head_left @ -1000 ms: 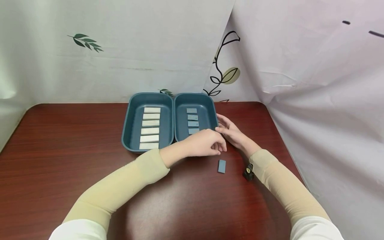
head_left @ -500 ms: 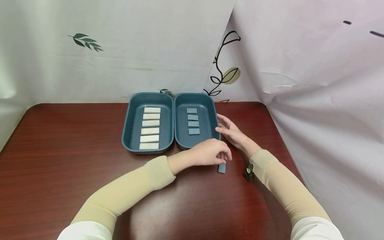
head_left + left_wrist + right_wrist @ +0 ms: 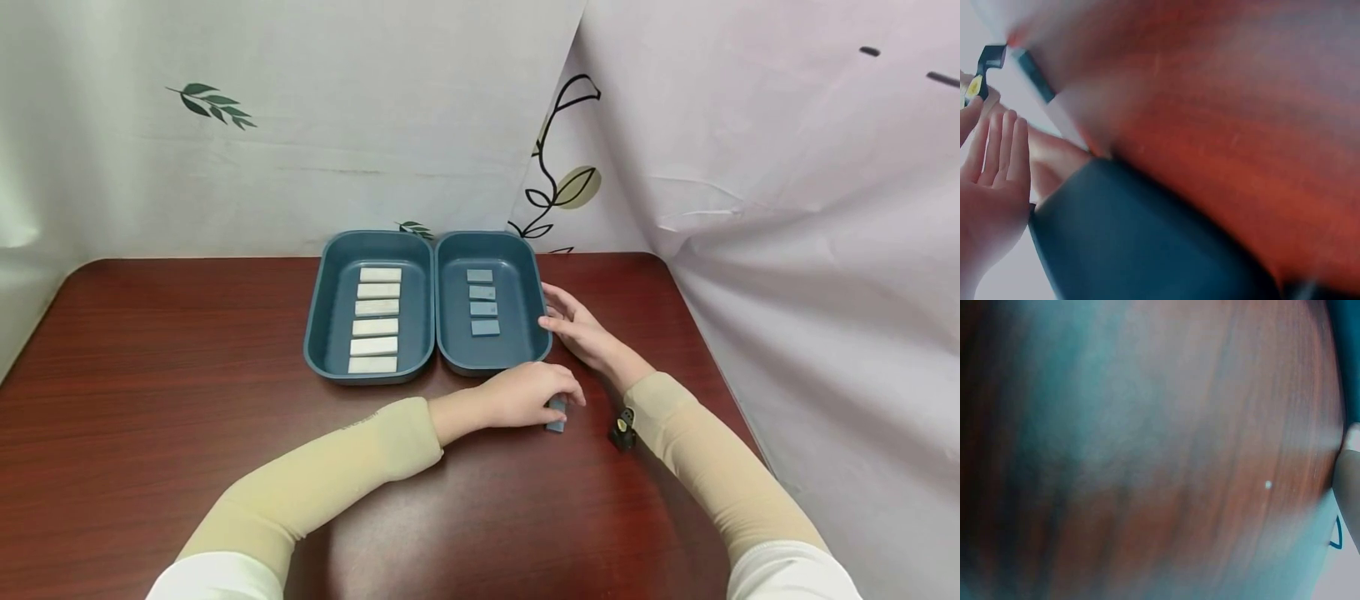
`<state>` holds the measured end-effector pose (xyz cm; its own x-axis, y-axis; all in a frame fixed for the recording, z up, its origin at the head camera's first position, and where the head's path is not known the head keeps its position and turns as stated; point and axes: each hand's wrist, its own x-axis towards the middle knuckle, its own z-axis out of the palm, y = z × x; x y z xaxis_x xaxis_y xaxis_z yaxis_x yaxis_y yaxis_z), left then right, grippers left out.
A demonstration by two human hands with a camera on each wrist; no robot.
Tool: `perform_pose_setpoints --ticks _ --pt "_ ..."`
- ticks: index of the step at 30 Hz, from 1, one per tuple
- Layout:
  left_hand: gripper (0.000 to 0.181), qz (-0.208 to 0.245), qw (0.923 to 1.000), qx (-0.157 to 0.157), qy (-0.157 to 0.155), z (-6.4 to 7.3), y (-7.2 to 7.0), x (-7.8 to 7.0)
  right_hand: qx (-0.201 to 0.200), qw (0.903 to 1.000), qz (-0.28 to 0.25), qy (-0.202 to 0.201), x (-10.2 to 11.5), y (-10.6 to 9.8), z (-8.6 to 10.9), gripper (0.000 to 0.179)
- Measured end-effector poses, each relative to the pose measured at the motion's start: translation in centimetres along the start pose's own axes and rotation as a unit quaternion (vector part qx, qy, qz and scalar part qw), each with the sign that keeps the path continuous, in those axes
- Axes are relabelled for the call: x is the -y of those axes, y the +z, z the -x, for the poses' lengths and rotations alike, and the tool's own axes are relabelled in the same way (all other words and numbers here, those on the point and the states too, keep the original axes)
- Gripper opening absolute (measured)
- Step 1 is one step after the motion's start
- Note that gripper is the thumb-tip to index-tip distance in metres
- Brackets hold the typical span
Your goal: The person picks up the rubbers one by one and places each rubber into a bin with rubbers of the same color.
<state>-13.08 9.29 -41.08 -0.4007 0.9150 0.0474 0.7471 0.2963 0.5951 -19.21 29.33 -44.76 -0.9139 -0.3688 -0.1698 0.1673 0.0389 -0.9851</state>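
My left hand (image 3: 528,395) reaches over a small blue-grey block (image 3: 556,427) on the table, its fingertips and thumb overlapping the block in the head view. The left wrist view shows this hand (image 3: 991,200) with extended fingers, and the block (image 3: 1035,76) lies just beyond the fingertips. Beside the right-hand blue tray (image 3: 517,354), my right hand (image 3: 585,333) rests with relaxed fingers along the outer wall and the thumb tip at the rim. Several blue-grey blocks (image 3: 484,309) lie in a column inside that tray.
A second blue tray (image 3: 318,333) stands against the first one's left side, holding a column of several white blocks (image 3: 377,307). A small black device (image 3: 622,430) sits at the right wrist. White patterned cloth (image 3: 360,125) hangs behind the reddish-brown table (image 3: 172,375).
My left hand has moved from the right tray's front edge toward the person and slightly right, onto the loose blue-grey block. My right hand has stayed at the tray's side.
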Motion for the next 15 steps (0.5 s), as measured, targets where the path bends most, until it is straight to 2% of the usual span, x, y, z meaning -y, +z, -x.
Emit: perform_pose_setpoints --ticks 7,15 --pt "0.04 -0.007 0.9998 0.016 -0.004 -0.1 1.3 0.7 -0.001 1.0 0.001 0.004 0.3 0.2 0.1 0.074" --pt "0.046 -0.012 0.999 0.03 -0.029 0.0 1.4 1.2 -0.004 0.9999 0.001 0.009 0.2 0.1 0.1 0.074"
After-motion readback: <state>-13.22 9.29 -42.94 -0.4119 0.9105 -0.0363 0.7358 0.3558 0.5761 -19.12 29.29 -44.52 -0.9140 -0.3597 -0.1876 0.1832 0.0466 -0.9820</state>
